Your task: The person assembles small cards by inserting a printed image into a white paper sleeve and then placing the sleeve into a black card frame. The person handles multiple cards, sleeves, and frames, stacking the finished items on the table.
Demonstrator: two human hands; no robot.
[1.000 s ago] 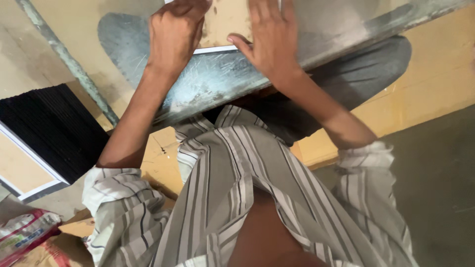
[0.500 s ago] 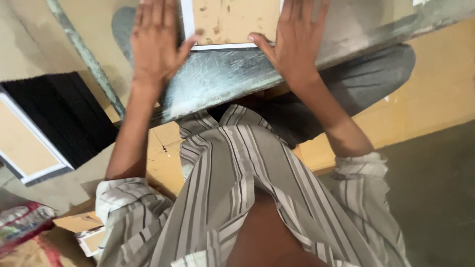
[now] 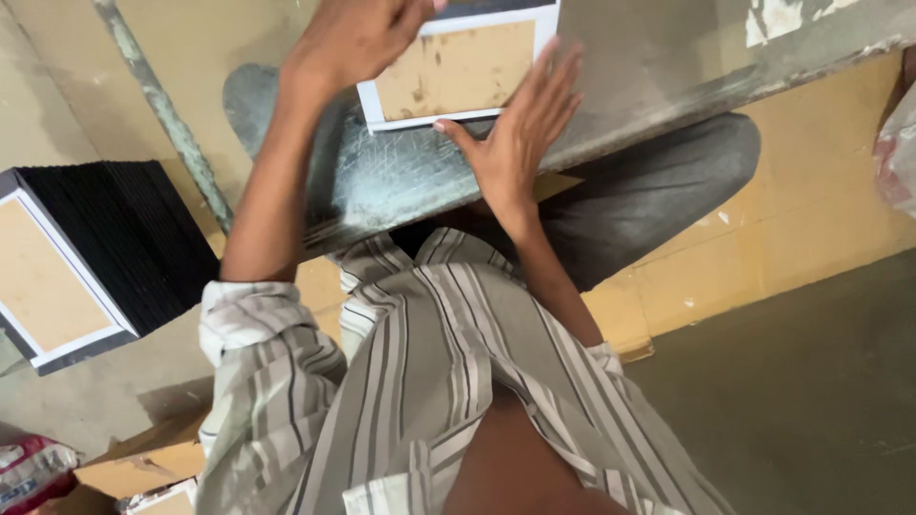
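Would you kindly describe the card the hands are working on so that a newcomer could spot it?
Start at the grey metal board across the person's lap. At its far edge lies a tan card with a white border, between the left hand and right hand. Unlike the black-edged stack on the floor, it lies single.
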